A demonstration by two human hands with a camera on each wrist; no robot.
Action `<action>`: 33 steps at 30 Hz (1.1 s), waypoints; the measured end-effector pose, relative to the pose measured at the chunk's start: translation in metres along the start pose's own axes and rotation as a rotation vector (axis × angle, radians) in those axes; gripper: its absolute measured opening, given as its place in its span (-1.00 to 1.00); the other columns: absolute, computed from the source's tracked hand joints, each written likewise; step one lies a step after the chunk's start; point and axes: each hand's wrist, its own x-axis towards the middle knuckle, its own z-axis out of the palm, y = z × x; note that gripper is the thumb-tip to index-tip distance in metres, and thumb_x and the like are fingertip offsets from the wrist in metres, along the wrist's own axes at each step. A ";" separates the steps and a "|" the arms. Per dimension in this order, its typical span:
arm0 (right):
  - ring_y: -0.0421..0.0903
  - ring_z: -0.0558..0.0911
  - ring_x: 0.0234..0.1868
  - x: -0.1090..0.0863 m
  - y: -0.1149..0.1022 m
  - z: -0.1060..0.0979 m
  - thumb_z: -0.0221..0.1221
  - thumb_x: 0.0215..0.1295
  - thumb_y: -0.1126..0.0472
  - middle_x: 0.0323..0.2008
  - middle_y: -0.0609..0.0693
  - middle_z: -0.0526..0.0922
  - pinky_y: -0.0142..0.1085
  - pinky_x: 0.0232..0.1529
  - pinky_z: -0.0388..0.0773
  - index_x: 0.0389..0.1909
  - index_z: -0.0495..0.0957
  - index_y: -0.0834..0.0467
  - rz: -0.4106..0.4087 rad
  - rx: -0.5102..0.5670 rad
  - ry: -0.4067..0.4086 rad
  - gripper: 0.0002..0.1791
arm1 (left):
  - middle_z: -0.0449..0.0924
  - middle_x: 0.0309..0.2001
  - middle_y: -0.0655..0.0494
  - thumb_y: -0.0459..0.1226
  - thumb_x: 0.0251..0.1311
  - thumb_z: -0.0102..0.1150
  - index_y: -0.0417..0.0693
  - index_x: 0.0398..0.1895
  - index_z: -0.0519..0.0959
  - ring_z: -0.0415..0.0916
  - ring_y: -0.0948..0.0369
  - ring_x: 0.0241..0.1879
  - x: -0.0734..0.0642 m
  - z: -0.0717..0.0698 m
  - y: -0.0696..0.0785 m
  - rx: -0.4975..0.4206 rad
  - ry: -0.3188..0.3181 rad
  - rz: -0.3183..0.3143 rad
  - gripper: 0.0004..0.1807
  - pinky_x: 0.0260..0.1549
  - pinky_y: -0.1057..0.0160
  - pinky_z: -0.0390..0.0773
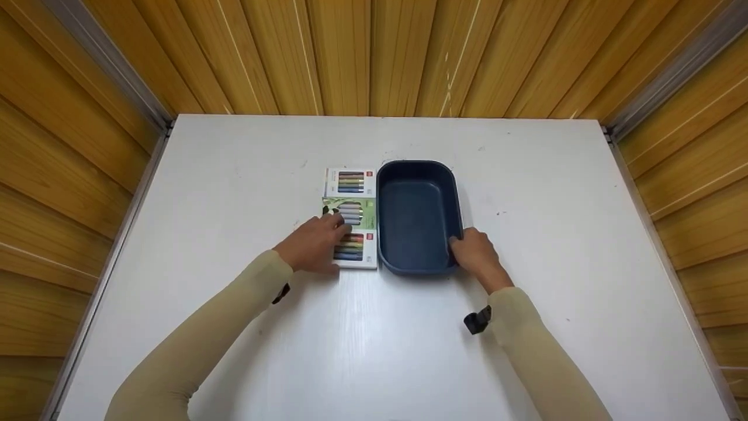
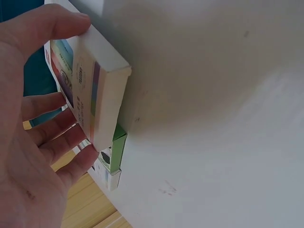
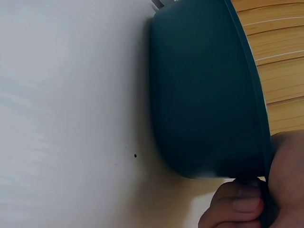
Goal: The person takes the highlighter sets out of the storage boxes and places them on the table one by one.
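Note:
A dark blue rectangular plastic basin (image 1: pixel 415 225) with rounded corners stands mid-table. My right hand (image 1: pixel 476 252) pinches its rim at the near right corner, thumb inside and fingers (image 3: pixel 237 205) curled under outside. Along the basin's left side three flat windowed boxes lie in a column: a white box (image 1: pixel 332 182) at the back, a green box (image 1: pixel 369 211) in the middle and a white box of coloured sticks (image 1: pixel 370 251) in front. Over the front box my left hand (image 1: pixel 311 242) grips it, thumb on the near edge and fingers on the far side.
The white table (image 1: pixel 245 175) carries small dark marks. Wood-panelled walls (image 1: pixel 345 58) enclose its back and both sides. A dark wrist camera (image 1: pixel 478 320) hangs below the right cuff.

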 end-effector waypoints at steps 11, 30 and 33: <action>0.00 0.53 -0.39 -0.001 0.001 -0.001 -0.08 0.36 0.04 -0.28 0.21 0.62 -0.27 -0.44 0.40 -0.10 0.49 0.42 -0.024 0.018 -0.002 -0.53 | 0.41 0.01 0.05 -0.16 -0.03 0.37 -0.05 0.23 0.47 0.37 0.15 -0.10 -0.001 0.003 0.002 -0.042 0.013 -0.001 -0.34 0.06 0.13 0.46; 0.06 0.59 -0.42 -0.010 -0.008 -0.009 -0.08 0.34 -0.31 -0.40 0.16 0.65 -0.18 -0.45 0.37 -0.18 0.50 0.20 -0.053 -0.131 0.188 -0.39 | 0.45 -0.02 0.00 -0.13 0.15 0.23 -0.12 0.14 0.49 0.40 0.11 -0.11 0.005 0.001 -0.002 -0.022 0.116 0.039 -0.50 0.00 0.10 0.47; 0.09 0.58 -0.39 -0.012 -0.008 -0.010 -0.06 0.36 -0.26 -0.40 0.17 0.63 -0.11 -0.39 0.41 -0.11 0.49 0.21 -0.089 -0.129 0.282 -0.42 | 0.46 0.04 -0.01 -0.15 0.19 0.19 -0.12 0.17 0.47 0.42 0.09 -0.01 0.007 -0.004 0.000 0.001 0.171 0.015 -0.52 0.06 0.08 0.46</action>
